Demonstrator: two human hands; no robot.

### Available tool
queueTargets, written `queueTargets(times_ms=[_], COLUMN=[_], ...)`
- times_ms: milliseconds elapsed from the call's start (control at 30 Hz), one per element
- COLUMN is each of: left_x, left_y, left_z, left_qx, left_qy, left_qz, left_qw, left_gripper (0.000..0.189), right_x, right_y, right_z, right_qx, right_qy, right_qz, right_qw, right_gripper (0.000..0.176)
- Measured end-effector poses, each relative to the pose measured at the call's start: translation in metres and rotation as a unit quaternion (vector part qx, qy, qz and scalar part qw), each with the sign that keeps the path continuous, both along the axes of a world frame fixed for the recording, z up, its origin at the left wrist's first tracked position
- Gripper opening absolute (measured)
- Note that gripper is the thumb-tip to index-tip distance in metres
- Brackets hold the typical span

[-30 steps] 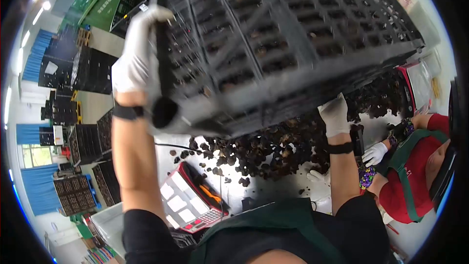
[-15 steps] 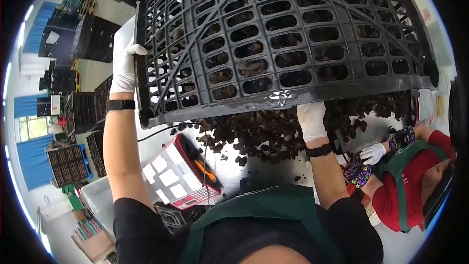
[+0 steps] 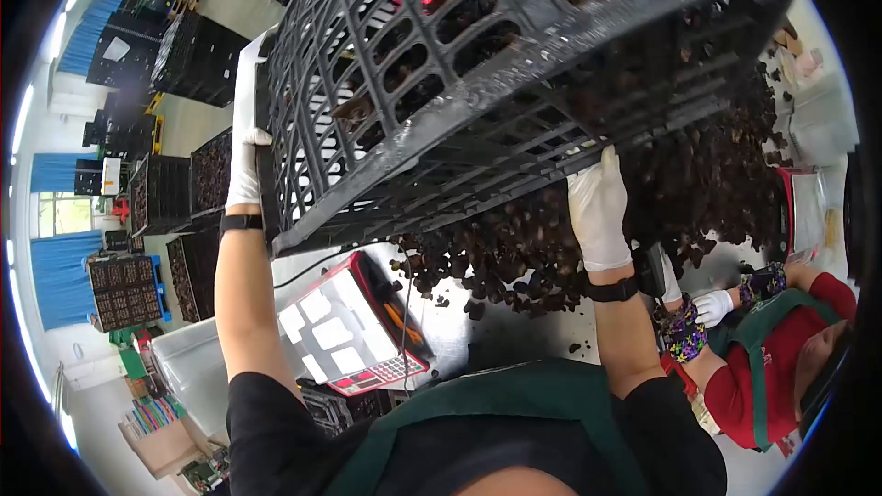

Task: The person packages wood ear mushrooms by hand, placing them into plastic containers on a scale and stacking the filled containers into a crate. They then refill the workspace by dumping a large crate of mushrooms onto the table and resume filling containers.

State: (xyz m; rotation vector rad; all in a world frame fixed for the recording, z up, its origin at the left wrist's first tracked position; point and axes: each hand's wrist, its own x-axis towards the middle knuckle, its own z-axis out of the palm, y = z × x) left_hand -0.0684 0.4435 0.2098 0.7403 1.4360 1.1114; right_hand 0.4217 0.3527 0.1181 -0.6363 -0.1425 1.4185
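Observation:
A large black slotted plastic crate [image 3: 478,83] is held up, tilted, across the upper half of the view. My left hand [image 3: 246,161], in a white glove, grips its left side with the thumb hooked over the edge. Gloved in white too, my right hand [image 3: 599,207] has its fingers closed on the crate's lower edge. Dark brown clumps, like wood-ear mushrooms [image 3: 501,257], lie heaped on the metal table below and behind it; some in the air look blurred. More dark pieces show through the slots.
A red digital scale [image 3: 335,331] with a keypad stands at the table's near left, a cable passing it. On the right is a co-worker in a red top [image 3: 772,358], white-gloved hands near the heap. Stacked crates [image 3: 165,193] line the floor at left.
The crate has tipped further, its near edge turning up to the right and its slatted side coming into view. The heap on the table has grown. Both my hands moved with the crate.

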Motion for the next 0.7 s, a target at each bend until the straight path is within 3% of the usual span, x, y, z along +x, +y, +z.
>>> queueTargets(times_ms=[67, 100, 133, 200, 233, 267, 333, 367, 400, 433, 500, 600, 700], left_x=[-0.005, 0.000, 0.037, 0.048, 0.054, 0.057, 0.069, 0.084, 0.068, 0.085, 0.113, 0.147, 0.184], left_y=[-0.006, -0.007, -0.021, -0.024, -0.023, -0.021, -0.015, -0.017, -0.009, -0.012, -0.009, 0.002, 0.018], left_z=[-0.006, -0.006, 0.029, 0.035, 0.033, 0.031, 0.036, 0.044, 0.041, 0.050, 0.070, 0.107, 0.145], left_qx=[0.027, 0.020, -0.020, -0.018, -0.016, -0.014, 0.000, -0.001, -0.009, 0.018, 0.030, 0.031, 0.040], left_qy=[0.057, 0.069, -0.003, -0.102, -0.118, -0.130, -0.126, -0.104, -0.073, -0.070, -0.081, -0.068, -0.011], left_qz=[0.015, 0.016, -0.006, -0.037, -0.029, -0.015, -0.033, -0.018, -0.052, -0.049, -0.059, -0.108, -0.075], left_qw=[0.998, 0.997, 1.000, 0.994, 0.992, 0.991, 0.991, 0.994, 0.996, 0.996, 0.994, 0.991, 0.996], left_gripper=[0.047, 0.049, 0.050, 0.051, 0.053, 0.056, 0.053, 0.051, 0.056, 0.058, 0.063, 0.059, 0.034], right_x=[0.000, -0.008, -0.004, -0.008, 0.005, 0.009, 0.021, 0.033, 0.045, 0.046, 0.058, 0.084, 0.114], right_y=[0.005, 0.011, 0.015, 0.018, 0.023, 0.025, 0.024, 0.024, 0.025, 0.028, 0.030, 0.033, 0.049], right_z=[0.002, 0.009, 0.001, 0.023, -0.006, -0.006, 0.003, -0.007, -0.017, 0.002, 0.008, 0.019, 0.038], right_qx=[0.044, 0.008, -0.025, 0.007, 0.007, 0.023, -0.042, -0.021, 0.000, -0.069, -0.055, -0.038, -0.095], right_qy=[-0.031, 0.018, 0.032, 0.011, 0.029, 0.001, -0.018, -0.008, 0.003, 0.031, 0.041, -0.005, -0.021], right_qz=[0.047, -0.013, -0.020, -0.060, -0.054, -0.068, -0.129, -0.116, -0.100, -0.150, -0.185, -0.193, -0.249], right_qw=[0.997, 1.000, 0.999, 0.998, 0.998, 0.997, 0.991, 0.993, 0.995, 0.986, 0.980, 0.980, 0.964], right_gripper=[0.030, 0.023, 0.018, 0.014, 0.027, 0.030, 0.029, 0.029, 0.028, 0.029, 0.028, 0.031, 0.031])
